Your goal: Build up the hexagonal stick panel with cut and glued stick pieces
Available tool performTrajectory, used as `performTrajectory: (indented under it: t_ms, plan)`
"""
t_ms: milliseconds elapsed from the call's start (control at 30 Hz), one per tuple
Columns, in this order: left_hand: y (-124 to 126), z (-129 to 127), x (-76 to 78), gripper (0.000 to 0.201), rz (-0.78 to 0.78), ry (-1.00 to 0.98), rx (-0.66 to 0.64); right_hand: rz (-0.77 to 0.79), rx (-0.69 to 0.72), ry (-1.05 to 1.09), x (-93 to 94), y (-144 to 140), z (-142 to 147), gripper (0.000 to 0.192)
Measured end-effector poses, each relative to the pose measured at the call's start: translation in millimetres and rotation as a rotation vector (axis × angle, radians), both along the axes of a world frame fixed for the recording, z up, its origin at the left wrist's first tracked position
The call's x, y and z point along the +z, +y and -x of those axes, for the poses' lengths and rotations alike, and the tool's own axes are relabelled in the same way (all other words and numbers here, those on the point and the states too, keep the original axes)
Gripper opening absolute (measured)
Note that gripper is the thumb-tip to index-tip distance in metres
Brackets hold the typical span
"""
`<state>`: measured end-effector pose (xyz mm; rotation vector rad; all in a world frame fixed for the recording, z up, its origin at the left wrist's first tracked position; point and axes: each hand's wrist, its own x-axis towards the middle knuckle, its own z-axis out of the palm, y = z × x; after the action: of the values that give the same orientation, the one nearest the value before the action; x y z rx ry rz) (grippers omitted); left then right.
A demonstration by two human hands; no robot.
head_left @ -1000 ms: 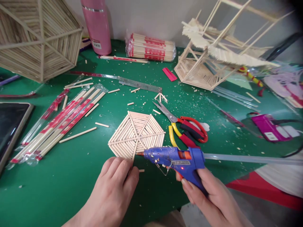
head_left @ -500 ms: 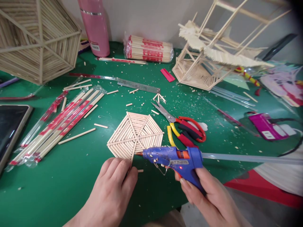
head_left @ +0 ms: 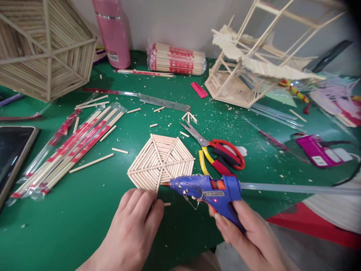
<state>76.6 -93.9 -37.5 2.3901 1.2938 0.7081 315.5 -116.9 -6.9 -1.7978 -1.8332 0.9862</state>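
A hexagonal panel of wooden sticks [head_left: 163, 162] lies on the green table, with spokes meeting at its centre. My left hand [head_left: 135, 222] has its fingers closed on the panel's near edge, by the end of one spoke; the fingertips are partly hidden. In my right hand [head_left: 242, 233] is a blue glue gun [head_left: 205, 188], its red light on and a long clear glue stick running out behind it. The gun's copper tip meets the panel beside that near spoke. Behind the gun lie scissors [head_left: 214, 145] with red and black handles and a yellow-and-red handled tool [head_left: 205, 160].
Wrapped chopsticks [head_left: 81, 146] and loose stick pieces are at left, near a dark-screened device [head_left: 14, 150]. Along the back stand a large stick-built panel [head_left: 49, 52], a pink bottle [head_left: 113, 34], a chopstick bundle [head_left: 177, 58] and a stick framework [head_left: 239, 75]. A purple box [head_left: 318, 150] sits right.
Almost nothing differs. Both hands, the glue gun and the panel hold the same places; the view has shifted only very slightly.
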Motion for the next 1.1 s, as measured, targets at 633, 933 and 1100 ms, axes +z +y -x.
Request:
performTrajectory:
  t_ms: [633,933,1100]
  plan:
    - [-0.3,-0.3,-1.0,0.021,-0.009,-0.013,0.017,-0.021,0.050,-0.034,-1.6,-2.2,-7.8,0.046]
    - [-0.1,0.7,-2.4,0.019,0.004,-0.022,0.005,0.016,0.118,-0.037,-2.2,0.2,-13.6,0.046]
    - [-1.1,0.5,-2.8,0.019,-0.024,-0.020,0.014,0.037,0.087,-0.022,-3.2,-2.1,-11.9,0.049]
